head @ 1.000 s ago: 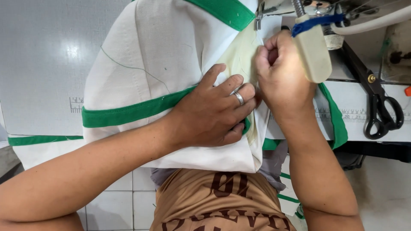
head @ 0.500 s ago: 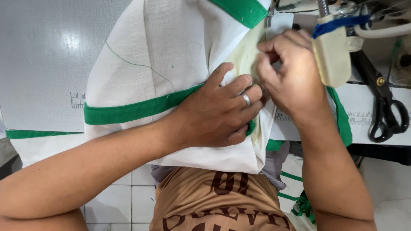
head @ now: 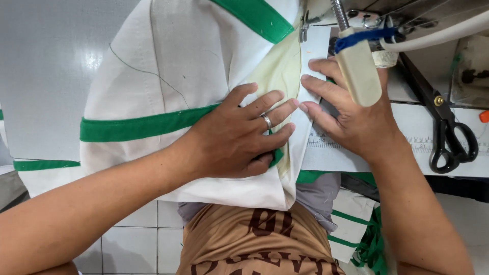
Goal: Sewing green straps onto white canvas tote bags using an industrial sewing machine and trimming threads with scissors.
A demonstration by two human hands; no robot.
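At twelve o'clock from my flattened left hand (head: pixel 237 135) and right hand (head: pixel 351 114), both spread on the white green-banded cloth (head: pixel 168 86), the needle (head: pixel 304 30) could catch my fingertips if the fold slips.

White fabric piece (head: pixel 168 66) with green bands, folded edge, lying flat on sewing table

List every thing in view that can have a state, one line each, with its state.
Left hand: flat, fingers spread, pressing the cloth down.
Right hand: flat, fingertips on the cloth's folded edge.
White cloth with green bands: folded over, cream lining showing at the fold.
Silver ring: worn on a left-hand finger.
Black-handled scissors: closed, lying on the white machine table.
Cream machine lever: hangs over the right hand.
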